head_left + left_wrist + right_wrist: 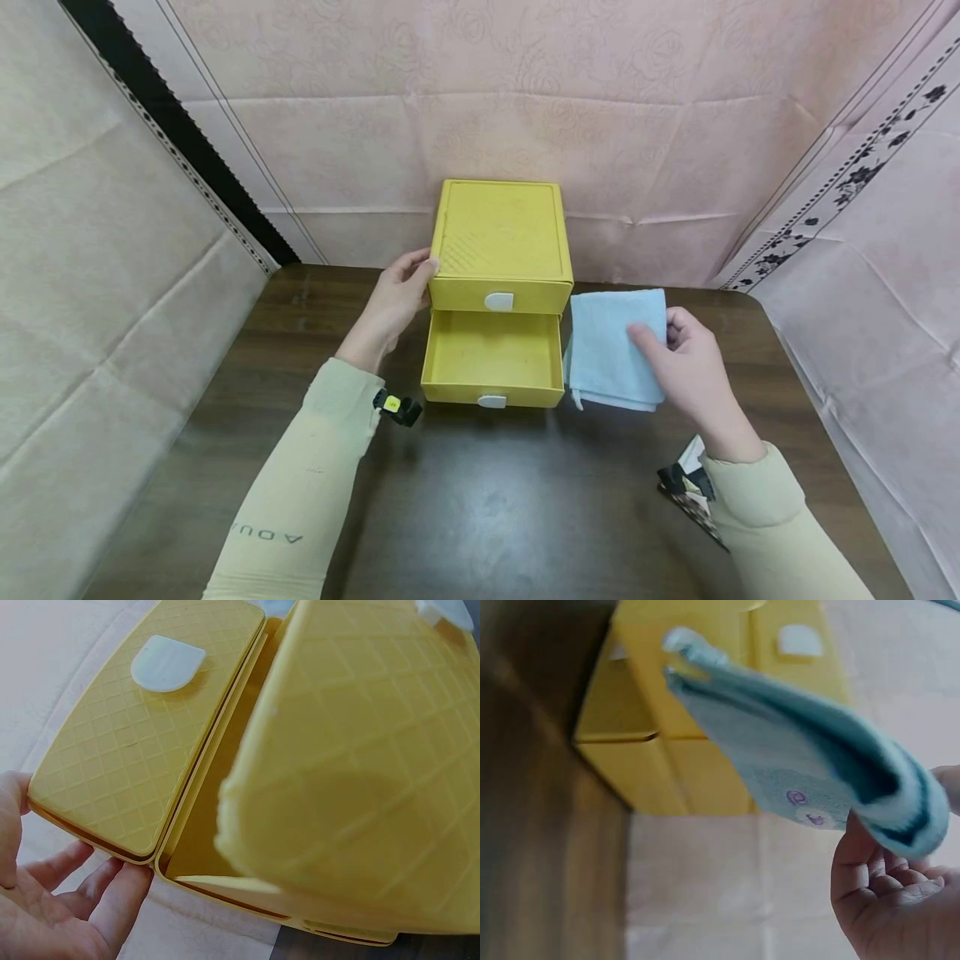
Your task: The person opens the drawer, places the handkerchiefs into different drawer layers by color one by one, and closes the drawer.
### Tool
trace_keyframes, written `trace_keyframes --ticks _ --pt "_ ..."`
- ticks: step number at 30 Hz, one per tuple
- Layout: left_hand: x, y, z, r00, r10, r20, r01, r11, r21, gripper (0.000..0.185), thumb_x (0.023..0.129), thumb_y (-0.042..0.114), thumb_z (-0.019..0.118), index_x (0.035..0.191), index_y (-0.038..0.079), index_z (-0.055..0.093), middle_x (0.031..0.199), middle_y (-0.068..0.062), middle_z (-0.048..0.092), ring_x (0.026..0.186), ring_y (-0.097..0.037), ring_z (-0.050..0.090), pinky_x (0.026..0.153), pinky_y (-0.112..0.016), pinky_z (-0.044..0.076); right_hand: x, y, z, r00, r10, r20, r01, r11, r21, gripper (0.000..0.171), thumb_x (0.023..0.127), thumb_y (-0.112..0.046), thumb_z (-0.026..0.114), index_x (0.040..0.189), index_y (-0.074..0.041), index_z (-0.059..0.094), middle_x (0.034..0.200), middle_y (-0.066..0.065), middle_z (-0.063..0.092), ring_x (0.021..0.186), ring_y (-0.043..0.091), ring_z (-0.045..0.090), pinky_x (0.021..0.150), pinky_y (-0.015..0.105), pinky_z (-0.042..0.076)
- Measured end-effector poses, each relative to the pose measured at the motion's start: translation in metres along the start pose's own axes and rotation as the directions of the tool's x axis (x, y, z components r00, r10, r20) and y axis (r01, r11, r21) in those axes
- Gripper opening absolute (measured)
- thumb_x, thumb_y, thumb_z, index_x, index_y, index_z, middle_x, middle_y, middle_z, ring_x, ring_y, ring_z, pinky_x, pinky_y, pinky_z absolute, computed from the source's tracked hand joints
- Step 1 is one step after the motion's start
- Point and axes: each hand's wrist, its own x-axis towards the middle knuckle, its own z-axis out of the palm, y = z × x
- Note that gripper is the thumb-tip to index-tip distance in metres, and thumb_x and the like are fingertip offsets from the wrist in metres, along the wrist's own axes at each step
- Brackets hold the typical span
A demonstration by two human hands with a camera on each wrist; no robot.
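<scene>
Dark brown wooden table (480, 508) under everything, with pink flowered cloth hung behind and to the sides. Square yellow plastic two-drawer box (498, 237) standing near the table's far edge, upper drawer closed, white tab handle at its front. Lower yellow drawer (492, 354) already pulled well out toward the viewer, its inside bare as far as visible. Folded light blue terry towel (611, 346) held just beside the open drawer on its right, lifted off the tabletop in the right wrist view, not yet inside. Left hand (393, 304) resting flat against the box's left wall, fingers straight and close together, thumb at the top edge, apparently steadying it. Right hand (693, 367) pinching the towel's right edge, thumb on top, remaining fingers curled beneath. Judged from this layout: opening done, towel picked up; still left are carrying the towel over the drawer, laying it inside, and probably pushing the drawer closed. Small purple motif on the towel's underside, seen only by the right wrist camera.
</scene>
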Motion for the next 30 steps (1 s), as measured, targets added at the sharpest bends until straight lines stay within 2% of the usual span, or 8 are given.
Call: trace_keyframes --ticks 6,11,17,20,23,25,27,30 --pt "-0.001 0.002 -0.001 1.0 0.004 -0.003 -0.004 1.0 0.016 0.052 0.098 0.043 0.053 0.143 0.017 0.046 0.13 -0.004 0.053 0.115 -0.02 0.055 0.098 -0.038 0.046 -0.009 -0.029 -0.001 0.998 -0.057 0.002 0.056 0.992 0.112 0.035 0.094 -0.033 0.064 0.112 -0.004 0.055 0.098 0.007 0.067 0.079 0.017 0.068 0.064 0.03 0.058" --pt "-0.002 0.002 -0.002 1.0 0.003 0.001 -0.003 1.0 0.005 0.051 0.098 0.042 0.053 0.143 0.017 0.046 0.13 -0.005 0.052 0.115 -0.021 0.055 0.098 -0.038 0.046 -0.012 -0.049 0.012 0.994 -0.087 0.071 0.07 0.975 0.213 0.035 0.095 -0.03 0.064 0.115 -0.003 0.055 0.102 0.01 0.068 0.081 0.023 0.069 0.065 0.036 0.059" --pt "-0.003 0.001 -0.003 1.0 0.006 0.001 -0.006 1.0 0.005 0.052 0.098 0.042 0.054 0.143 0.017 0.046 0.129 -0.004 0.053 0.114 -0.019 0.056 0.097 -0.036 0.047 -0.014 -0.075 0.034 0.971 -0.107 0.212 0.016 0.919 0.393 0.037 0.095 -0.028 0.064 0.121 -0.005 0.053 0.109 0.014 0.067 0.091 0.029 0.067 0.073 0.043 0.058" --pt "-0.003 0.0 -0.003 1.0 0.008 -0.004 -0.008 1.0 0.013 0.052 0.098 0.043 0.054 0.143 0.018 0.047 0.129 -0.004 0.053 0.113 -0.019 0.055 0.097 -0.036 0.047 -0.008 -0.076 0.049 0.952 -0.131 0.276 -0.008 0.892 0.452 0.039 0.096 -0.028 0.063 0.125 -0.004 0.051 0.113 0.016 0.065 0.095 0.031 0.066 0.077 0.045 0.057" --pt "-0.003 -0.001 -0.003 1.0 0.005 -0.008 -0.005 1.0 0.019 0.052 0.098 0.043 0.054 0.142 0.018 0.047 0.129 -0.004 0.054 0.113 -0.02 0.055 0.097 -0.037 0.046 0.004 -0.061 0.066 0.948 -0.079 0.309 -0.048 0.922 0.384 0.041 0.095 -0.033 0.064 0.122 -0.005 0.052 0.11 0.016 0.066 0.093 0.03 0.066 0.075 0.044 0.057" --pt "-0.003 -0.001 -0.003 1.0 -0.001 -0.009 0.001 1.0 0.02 0.052 0.097 0.044 0.054 0.142 0.019 0.047 0.13 -0.004 0.053 0.114 -0.019 0.055 0.098 -0.037 0.046 0.014 -0.047 0.077 0.951 -0.019 0.309 -0.063 0.966 0.251 0.041 0.094 -0.037 0.064 0.117 -0.005 0.054 0.105 0.014 0.067 0.088 0.028 0.066 0.072 0.04 0.058" --pt "-0.003 -0.001 -0.002 1.0 -0.01 -0.004 0.01 1.0 0.025 0.053 0.097 0.045 0.054 0.143 0.02 0.047 0.131 -0.003 0.052 0.115 -0.019 0.054 0.098 -0.037 0.046 0.02 -0.034 0.083 0.955 0.03 0.295 -0.057 0.995 0.082 0.038 0.094 -0.037 0.064 0.111 -0.005 0.056 0.1 0.013 0.066 0.083 0.025 0.064 0.068 0.036 0.057" --pt "-0.003 -0.001 -0.002 1.0 -0.013 -0.001 0.013 0.999 0.034 0.053 0.097 0.046 0.054 0.142 0.021 0.047 0.132 -0.002 0.051 0.116 -0.018 0.054 0.098 -0.037 0.046 0.023 -0.025 0.084 0.96 0.034 0.279 0.0 0.993 -0.122 0.03 0.096 -0.031 0.061 0.109 -0.004 0.057 0.097 0.012 0.064 0.08 0.023 0.059 0.066 0.033 0.052"
